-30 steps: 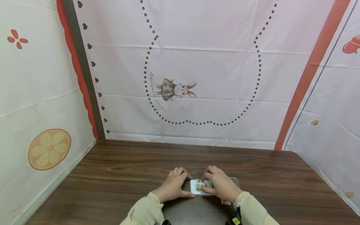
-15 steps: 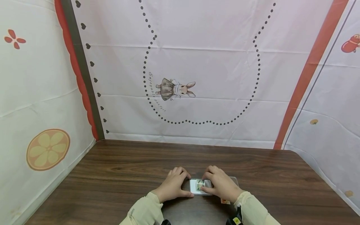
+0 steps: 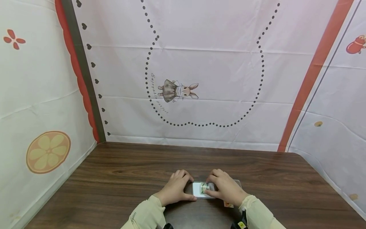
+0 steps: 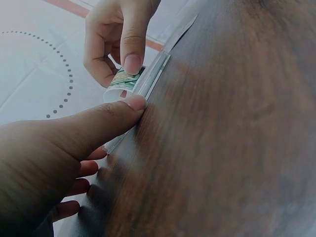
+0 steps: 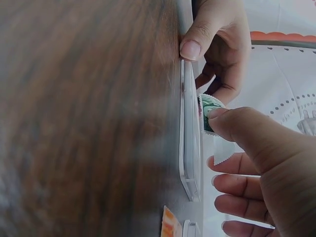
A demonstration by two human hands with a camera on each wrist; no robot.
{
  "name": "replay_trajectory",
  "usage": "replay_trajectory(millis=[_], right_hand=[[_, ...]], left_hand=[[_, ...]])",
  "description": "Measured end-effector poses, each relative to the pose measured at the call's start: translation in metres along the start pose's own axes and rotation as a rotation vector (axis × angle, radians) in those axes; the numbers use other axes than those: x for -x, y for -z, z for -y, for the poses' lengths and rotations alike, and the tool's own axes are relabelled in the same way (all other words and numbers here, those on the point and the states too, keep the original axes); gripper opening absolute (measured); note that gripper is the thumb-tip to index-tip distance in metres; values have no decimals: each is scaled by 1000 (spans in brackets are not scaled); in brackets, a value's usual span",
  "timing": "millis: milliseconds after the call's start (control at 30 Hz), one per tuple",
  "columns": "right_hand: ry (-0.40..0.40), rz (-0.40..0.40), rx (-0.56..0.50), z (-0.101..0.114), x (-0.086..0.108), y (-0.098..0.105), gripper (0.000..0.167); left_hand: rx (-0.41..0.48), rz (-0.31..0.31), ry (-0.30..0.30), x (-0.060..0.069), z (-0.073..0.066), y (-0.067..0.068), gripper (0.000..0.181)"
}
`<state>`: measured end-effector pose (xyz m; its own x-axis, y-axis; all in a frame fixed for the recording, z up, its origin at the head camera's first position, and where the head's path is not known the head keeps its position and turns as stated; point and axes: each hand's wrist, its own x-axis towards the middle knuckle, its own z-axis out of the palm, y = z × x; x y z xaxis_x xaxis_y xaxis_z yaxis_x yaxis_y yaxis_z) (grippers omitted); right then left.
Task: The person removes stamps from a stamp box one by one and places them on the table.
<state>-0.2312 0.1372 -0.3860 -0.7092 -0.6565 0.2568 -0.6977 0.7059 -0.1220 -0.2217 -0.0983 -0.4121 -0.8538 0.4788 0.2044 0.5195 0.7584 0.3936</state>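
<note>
A shallow clear case (image 3: pixel 196 194) with a white inside lies flat on the table. My left hand (image 3: pixel 175 187) grips its left end, thumb on the near edge and fingertips at the far edge. Over the case, my right hand (image 3: pixel 227 188) pinches a green postage stamp (image 3: pixel 203 187) with toothed edges. In the right wrist view the stamp (image 5: pixel 210 106) bows up, with the thumb pressed on its printed face. The left wrist view shows its white back curling above the case (image 4: pixel 148 84). Part of the stamp is hidden behind fingers.
A second clear plastic piece (image 3: pixel 238 182) shows partly behind my right hand. An orange stamp-like paper (image 3: pixel 228 205) lies under the right wrist, partly covered. The dark wooden table (image 3: pixel 128 168) meets printed cloth (image 3: pixel 214 63) at its back and sides.
The green stamp has shifted slightly to the right over the case, still in my right hand. My left hand keeps its grip on the case's left end.
</note>
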Motion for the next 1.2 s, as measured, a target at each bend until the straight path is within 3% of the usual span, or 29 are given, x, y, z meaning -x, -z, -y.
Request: replay_trajectory(millis=[1200], right_hand=[[-63, 13, 5, -4, 9, 3, 26]], left_hand=[[11, 3, -7, 0, 2, -1, 57]])
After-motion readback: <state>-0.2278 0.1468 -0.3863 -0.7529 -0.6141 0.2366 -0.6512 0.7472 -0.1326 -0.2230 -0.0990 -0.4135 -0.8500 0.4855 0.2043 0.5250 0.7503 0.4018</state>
